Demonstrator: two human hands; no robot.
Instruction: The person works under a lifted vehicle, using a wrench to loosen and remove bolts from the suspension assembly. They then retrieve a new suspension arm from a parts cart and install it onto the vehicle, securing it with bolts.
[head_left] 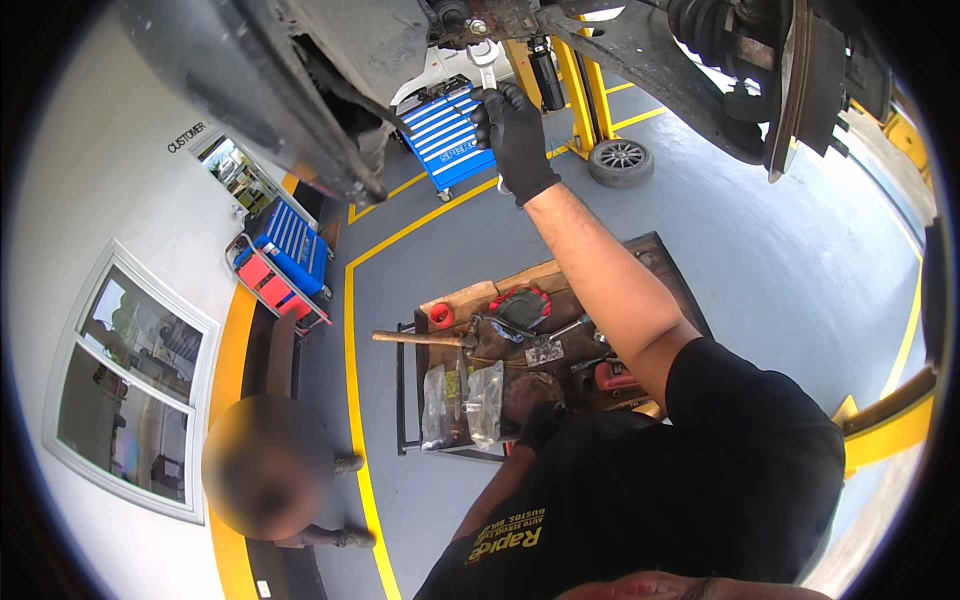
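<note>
Two gloved hands on my feed: right hand [515,138] is up under the car [345,50], wrapped tight round the wrench [487,72], its head just below a fitting [478,27], contact unclear. Left hand [541,424] is low at the cart [677,281], near a round brown part [530,395]; I can't tell its grip, mostly hidden. Hammer [420,339] and two plastic bags [485,400] lie on the cart's left side, wheel [620,162] on the floor [760,270] beyond.
</note>
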